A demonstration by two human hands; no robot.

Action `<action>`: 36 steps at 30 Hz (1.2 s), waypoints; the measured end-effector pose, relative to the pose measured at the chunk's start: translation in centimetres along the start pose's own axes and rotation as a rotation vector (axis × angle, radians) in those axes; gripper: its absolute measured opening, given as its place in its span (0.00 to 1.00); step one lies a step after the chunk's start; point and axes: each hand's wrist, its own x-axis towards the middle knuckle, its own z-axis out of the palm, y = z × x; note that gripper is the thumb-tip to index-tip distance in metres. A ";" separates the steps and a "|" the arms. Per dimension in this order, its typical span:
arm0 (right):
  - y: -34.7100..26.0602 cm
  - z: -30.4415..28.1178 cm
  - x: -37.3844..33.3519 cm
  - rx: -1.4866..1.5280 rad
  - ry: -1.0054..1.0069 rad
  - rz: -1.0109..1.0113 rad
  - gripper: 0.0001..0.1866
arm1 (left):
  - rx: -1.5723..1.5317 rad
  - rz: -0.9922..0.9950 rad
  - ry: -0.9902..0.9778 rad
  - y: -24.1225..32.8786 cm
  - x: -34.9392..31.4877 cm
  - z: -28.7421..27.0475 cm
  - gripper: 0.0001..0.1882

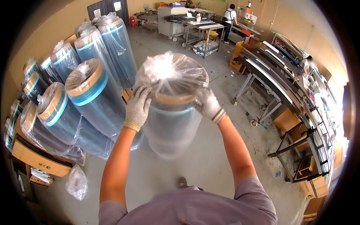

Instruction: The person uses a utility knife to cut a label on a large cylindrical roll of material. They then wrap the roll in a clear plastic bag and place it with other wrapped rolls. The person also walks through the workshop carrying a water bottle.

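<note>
Upright in front of me stands a large roll (170, 131) wrapped in clear plastic, its bag gathered into a bunched knot (162, 68) on top. Beneath the plastic a brown band rings the upper edge, with a light blue strip below it. My left hand (137, 108), in a grey knitted glove with a yellow cuff, holds the roll's upper left side with fingers pointing up. My right hand (210, 104), gloved too and slightly blurred, grips the wrapped rim from the right; its fingertips are partly hidden against the plastic.
Several similar wrapped rolls (90, 101) crowd the left. Below them lie a cardboard box (39, 159) and a crumpled plastic bag (77, 183). Wheeled work tables (262, 69) carrying long dark strips line the right. A person (228, 22) stands at a far machine; another person (305, 65) is at the right.
</note>
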 end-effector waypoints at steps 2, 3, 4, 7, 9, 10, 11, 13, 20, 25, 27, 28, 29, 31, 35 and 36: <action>5.2 0.0 2.7 -0.169 0.012 0.058 0.25 | 0.004 0.000 0.008 0.3 2.0 2.6 0.23; 7.5 0.5 4.3 -0.186 0.020 0.042 0.25 | -0.002 -0.057 -0.059 0.2 2.8 3.3 0.28; 9.2 1.0 5.4 -0.204 0.028 0.026 0.26 | -0.004 -0.101 -0.079 0.0 3.6 4.3 0.29; 10.0 4.6 9.6 -0.119 0.007 0.032 0.26 | 0.051 -0.205 -0.112 -1.1 6.2 6.6 0.33; 9.1 7.0 11.8 -0.100 0.119 0.000 0.26 | 0.133 -0.208 -0.107 -1.7 8.1 7.7 0.36; 8.5 8.1 12.8 -0.092 0.178 -0.015 0.26 | 0.166 -0.169 -0.117 -2.6 9.2 8.0 0.36; 7.7 9.0 14.1 -0.070 0.171 -0.031 0.25 | 0.204 -0.134 -0.127 -3.9 10.3 8.1 0.37; 5.7 10.2 16.2 -0.032 0.148 -0.054 0.24 | 0.244 -0.061 -0.147 -6.5 12.7 8.3 0.35; -1.4 17.3 24.8 -0.023 0.121 -0.007 0.20 | 0.212 -0.014 -0.306 -20.9 15.4 6.7 0.19; 1.7 20.0 30.4 0.003 0.251 -0.105 0.14 | 0.372 -0.048 -0.163 -22.6 15.6 7.4 0.12; 9.2 20.1 31.5 0.085 0.275 -0.090 0.10 | 0.320 -0.068 -0.198 -18.3 16.3 9.6 0.15; 12.6 19.6 31.8 0.165 0.229 -0.067 0.09 | 0.307 0.031 -0.076 -16.9 15.9 11.6 0.19; 14.3 18.8 31.6 0.084 0.253 -0.029 0.08 | 0.193 0.029 -0.159 -15.0 16.2 12.2 0.28; 14.4 16.7 32.3 -0.090 0.288 -0.035 0.09 | -0.040 0.036 -0.091 -14.1 16.9 10.6 0.33; 12.5 20.0 30.6 -0.149 0.042 -0.137 0.14 | 0.050 -0.164 -0.064 -17.9 18.7 8.3 0.42; 6.9 18.0 33.2 0.040 0.031 -0.267 0.14 | 0.030 -0.194 -0.065 -20.7 17.5 8.6 0.44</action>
